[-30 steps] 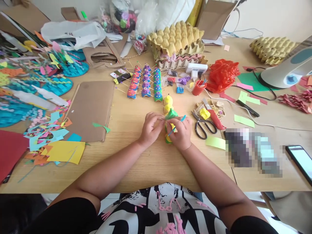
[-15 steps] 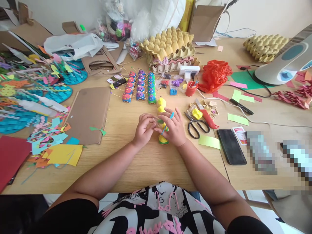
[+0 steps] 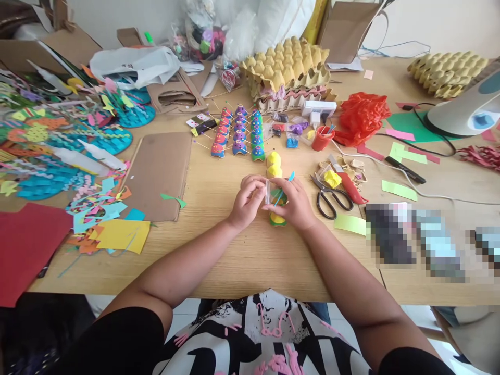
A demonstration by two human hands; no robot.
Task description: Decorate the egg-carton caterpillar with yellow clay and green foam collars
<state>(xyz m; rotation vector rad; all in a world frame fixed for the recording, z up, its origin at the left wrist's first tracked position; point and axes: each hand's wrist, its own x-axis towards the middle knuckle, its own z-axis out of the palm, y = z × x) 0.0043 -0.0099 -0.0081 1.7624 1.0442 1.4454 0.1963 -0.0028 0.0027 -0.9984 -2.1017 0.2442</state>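
Observation:
A small clear plastic bag (image 3: 267, 192) is pinched between the fingers of my left hand (image 3: 248, 202), and my right hand's fingertips meet it from the other side. A thin blue tool (image 3: 291, 176) with a flat end also rests in my right hand (image 3: 296, 204). Just beneath and behind my hands lies a yellow and green caterpillar-like strip (image 3: 274, 170), its middle partly covered by my right hand. Three painted strips, one red and blue (image 3: 222, 133), one purple (image 3: 239, 130) and one green and blue (image 3: 257, 135), stand farther back.
Black-handled scissors (image 3: 332, 200) and a red-handled cutter (image 3: 353, 188) lie right of my hands. Brown cardboard (image 3: 160, 174) and paper scraps are on the left. Egg trays (image 3: 287, 65), a red cup (image 3: 323, 138) and a red plastic bag (image 3: 363, 117) stand behind.
The view has shifted, so the table items appear farther right. My fingers have turned around the clear bag, which now stands more upright between both hands. The blue tool is still in my right hand.

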